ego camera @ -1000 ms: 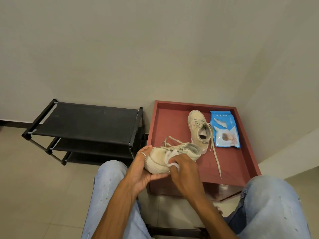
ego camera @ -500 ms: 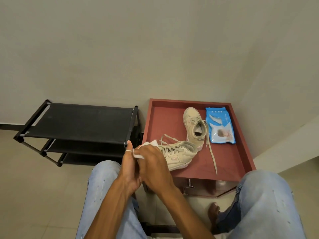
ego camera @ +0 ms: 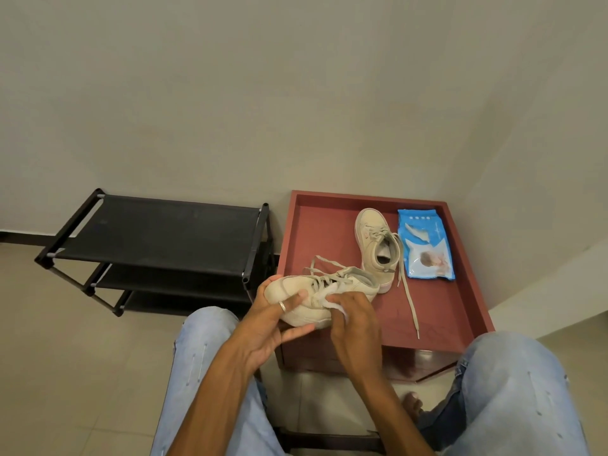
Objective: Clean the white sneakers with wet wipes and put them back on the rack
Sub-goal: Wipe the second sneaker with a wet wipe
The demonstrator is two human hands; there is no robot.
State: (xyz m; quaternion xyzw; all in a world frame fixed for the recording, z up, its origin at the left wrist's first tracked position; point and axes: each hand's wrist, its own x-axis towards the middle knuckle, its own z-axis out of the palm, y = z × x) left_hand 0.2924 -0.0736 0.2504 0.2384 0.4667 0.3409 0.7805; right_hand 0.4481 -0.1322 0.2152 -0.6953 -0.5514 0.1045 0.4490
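Note:
I hold one off-white sneaker (ego camera: 306, 292) on its side over the front left corner of the red table. My left hand (ego camera: 274, 320) grips its toe end from below, thumb on the upper. My right hand (ego camera: 353, 320) presses a crumpled white wet wipe (ego camera: 332, 302) against the sneaker's side near the laces. The second sneaker (ego camera: 375, 246) lies on the table, toe pointing away, one lace trailing toward me. A blue wet-wipe pack (ego camera: 424, 248) lies flat to its right. The black shoe rack (ego camera: 158, 238) stands to the left, its shelves bare.
The red table (ego camera: 441, 324) has a raised rim and sits in a wall corner. My knees in light jeans (ego camera: 513, 383) flank it on both sides. A bare foot (ego camera: 411, 403) rests on the tiled floor under the table's front edge.
The sneaker was turned from toe-covered by both hands to lying on its side. My right hand with the wipe slid from the toe to the sneaker's side.

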